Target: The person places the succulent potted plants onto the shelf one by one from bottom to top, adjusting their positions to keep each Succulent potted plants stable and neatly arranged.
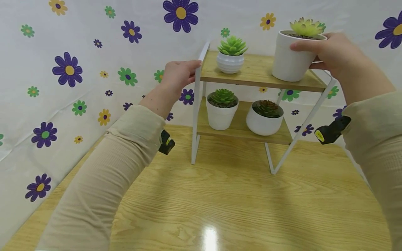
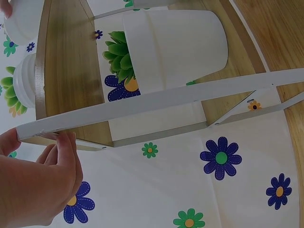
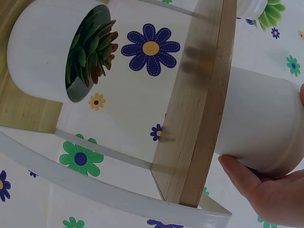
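Observation:
My right hand (image 1: 337, 54) grips a tall white pot with a yellow-green succulent (image 1: 292, 57), thumb on its front, at the right end of the upper shelf (image 1: 257, 66). In the right wrist view the pot's base meets the shelf's edge line. At the other end, my left hand (image 1: 180, 73) pinches the top of the white metal frame (image 1: 197, 90), with the thumb and fingers on either side of the bar in the left wrist view. A small ribbed white pot with a bright green succulent (image 1: 230, 62) stands on the same shelf, nearer the left hand.
The lower shelf (image 1: 235, 134) carries a white pot with a green succulent (image 1: 221, 115) and a rounded white bowl pot with a reddish-green succulent (image 1: 265, 123). The rack stands on a wood-grain table (image 1: 220, 195), before a white flower-print cloth (image 1: 100, 52).

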{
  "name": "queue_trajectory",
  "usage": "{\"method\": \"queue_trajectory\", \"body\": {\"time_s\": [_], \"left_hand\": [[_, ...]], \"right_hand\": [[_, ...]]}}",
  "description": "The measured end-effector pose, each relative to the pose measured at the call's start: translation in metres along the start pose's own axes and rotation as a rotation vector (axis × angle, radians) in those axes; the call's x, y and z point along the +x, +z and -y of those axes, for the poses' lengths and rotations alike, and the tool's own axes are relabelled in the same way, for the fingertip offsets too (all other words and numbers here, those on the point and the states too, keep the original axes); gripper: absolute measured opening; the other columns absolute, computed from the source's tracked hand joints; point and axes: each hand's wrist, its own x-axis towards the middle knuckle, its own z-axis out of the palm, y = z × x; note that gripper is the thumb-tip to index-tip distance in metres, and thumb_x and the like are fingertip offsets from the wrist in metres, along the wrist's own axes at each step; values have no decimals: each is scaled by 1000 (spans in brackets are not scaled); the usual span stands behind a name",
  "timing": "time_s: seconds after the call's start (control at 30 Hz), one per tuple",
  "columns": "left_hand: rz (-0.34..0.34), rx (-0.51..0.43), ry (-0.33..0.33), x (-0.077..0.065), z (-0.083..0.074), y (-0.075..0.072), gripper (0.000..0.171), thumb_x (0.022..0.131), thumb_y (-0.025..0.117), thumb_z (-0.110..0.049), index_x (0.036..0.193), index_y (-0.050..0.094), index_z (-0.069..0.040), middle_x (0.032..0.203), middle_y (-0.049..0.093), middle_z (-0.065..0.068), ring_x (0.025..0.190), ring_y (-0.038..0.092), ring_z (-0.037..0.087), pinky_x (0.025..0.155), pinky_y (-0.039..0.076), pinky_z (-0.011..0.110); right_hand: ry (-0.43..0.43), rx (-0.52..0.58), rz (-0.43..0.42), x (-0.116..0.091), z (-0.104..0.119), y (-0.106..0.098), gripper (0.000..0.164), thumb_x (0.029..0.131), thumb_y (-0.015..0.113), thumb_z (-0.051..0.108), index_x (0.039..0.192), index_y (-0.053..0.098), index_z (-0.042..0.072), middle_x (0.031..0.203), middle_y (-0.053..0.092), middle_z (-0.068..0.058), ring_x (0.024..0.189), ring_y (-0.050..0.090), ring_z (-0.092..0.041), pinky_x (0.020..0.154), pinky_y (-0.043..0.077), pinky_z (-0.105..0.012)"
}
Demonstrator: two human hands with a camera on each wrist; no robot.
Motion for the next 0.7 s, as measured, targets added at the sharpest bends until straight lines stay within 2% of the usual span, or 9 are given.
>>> {"method": "queue_trajectory", "body": {"time_s": [0.4,0.57,0.7], "left_hand": [[3,3,-10,0,-1,3,39,93,58,-31,126,56,-12,130,58,0,116,58,10,114,31,25],[7,-16,-11,3,-1,5,40,92,58,-31,128,55,-12,131,57,0,117,57,10,112,34,24],[0,-44,-16,6,1,5,42,92,59,-31,129,54,-13,131,56,-1,118,56,10,111,35,23]], "right_hand": [[-16,-3,10,-5,-5,2,80,84,64,47,148,22,26,155,22,3,142,25,-25,120,16,-41],[12,-69,26,-7,-12,-2,87,82,63,51,150,17,22,156,20,2,141,26,-26,119,21,-40],[36,-132,59,-14,-19,-5,91,83,58,57,151,11,21,158,17,-2,142,25,-29,118,23,-42]]}}
